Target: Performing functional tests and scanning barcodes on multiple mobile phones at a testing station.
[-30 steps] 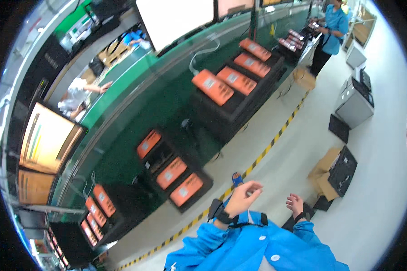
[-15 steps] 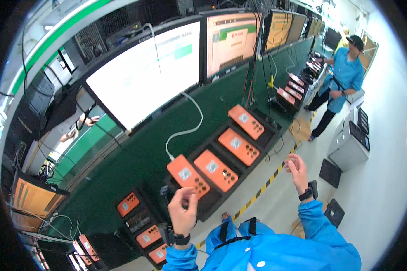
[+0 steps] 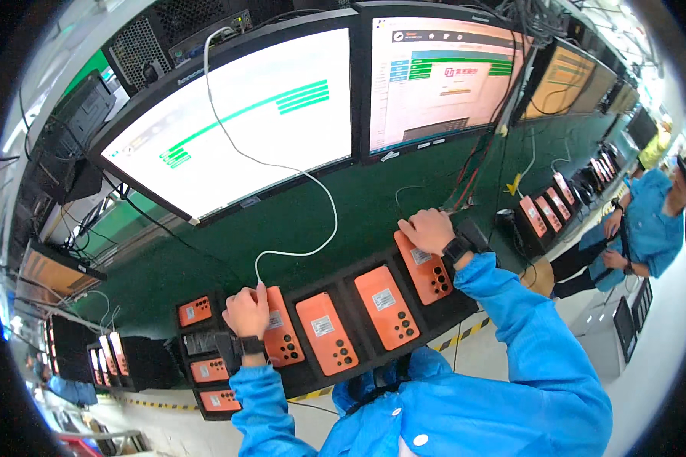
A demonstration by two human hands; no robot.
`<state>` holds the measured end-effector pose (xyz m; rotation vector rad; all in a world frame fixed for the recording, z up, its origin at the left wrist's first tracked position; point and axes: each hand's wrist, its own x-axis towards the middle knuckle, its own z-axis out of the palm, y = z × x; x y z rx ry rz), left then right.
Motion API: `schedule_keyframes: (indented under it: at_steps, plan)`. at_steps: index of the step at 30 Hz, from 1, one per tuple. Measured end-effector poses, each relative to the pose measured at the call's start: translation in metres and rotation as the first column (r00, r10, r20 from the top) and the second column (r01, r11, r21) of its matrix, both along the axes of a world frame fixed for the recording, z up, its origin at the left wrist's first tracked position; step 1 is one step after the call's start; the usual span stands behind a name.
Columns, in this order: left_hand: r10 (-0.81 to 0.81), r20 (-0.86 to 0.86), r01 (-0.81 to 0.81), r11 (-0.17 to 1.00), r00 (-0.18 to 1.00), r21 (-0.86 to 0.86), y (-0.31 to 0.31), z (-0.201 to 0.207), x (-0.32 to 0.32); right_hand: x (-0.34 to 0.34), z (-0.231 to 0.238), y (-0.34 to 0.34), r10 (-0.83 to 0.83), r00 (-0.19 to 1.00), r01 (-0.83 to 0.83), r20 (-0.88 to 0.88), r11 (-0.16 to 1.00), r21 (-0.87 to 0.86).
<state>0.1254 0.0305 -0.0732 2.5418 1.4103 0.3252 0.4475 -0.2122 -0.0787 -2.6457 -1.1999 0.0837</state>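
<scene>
Several orange phones lie camera side up, each with a white label, in a black tray [image 3: 360, 327] on the green bench. My left hand [image 3: 245, 314] is closed at the upper end of the leftmost phone [image 3: 282, 335], where the plug of a white cable [image 3: 334, 217] meets it. Its fingers partly hide the plug. My right hand [image 3: 428, 231] has its fingers curled over the upper end of the rightmost phone [image 3: 427, 278], covering that edge. Between my hands lie two untouched phones, one left of centre [image 3: 326, 329] and one right of centre [image 3: 383, 305].
Two lit monitors stand behind the tray, a left one [image 3: 244, 122] and a right one [image 3: 442, 84]. A second black tray of orange phones [image 3: 208, 371] sits at left. Another phone tray [image 3: 537, 240] is farther right, near a person in blue [image 3: 640, 221].
Both hands, raised before, have come down onto the outer phones of the tray. My view has swung right. The left monitor now shows green bars.
</scene>
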Motion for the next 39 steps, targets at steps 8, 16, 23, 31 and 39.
schedule_keyframes:
  at_steps: [8,16,23,31,39]
  plan:
    - [0.015,0.224,-0.056,0.983,0.975,0.176,-0.002,-0.017,0.000,-0.018,0.012,0.004,0.043,0.999,-0.037,-0.009,0.923,0.382]
    - [0.015,0.161,-0.010,0.999,0.987,-0.034,-0.031,-0.010,0.000,-0.031,-0.007,-0.026,-0.003,0.998,0.023,-0.055,0.935,0.353]
    - [-0.003,0.471,-0.027,0.998,0.882,0.057,-0.074,0.043,-0.030,0.013,-0.006,-0.095,-0.059,0.946,0.252,-0.319,0.749,0.612]
    - [0.112,0.537,0.221,0.827,0.836,-0.517,-0.153,0.029,0.023,0.030,-0.254,-0.158,-0.216,0.735,0.395,-0.643,0.907,0.148]
    - [-0.338,0.193,0.358,0.931,0.921,-0.077,-0.154,0.009,0.099,0.039,-0.289,-0.123,-0.113,0.617,0.470,-0.779,0.846,0.250]
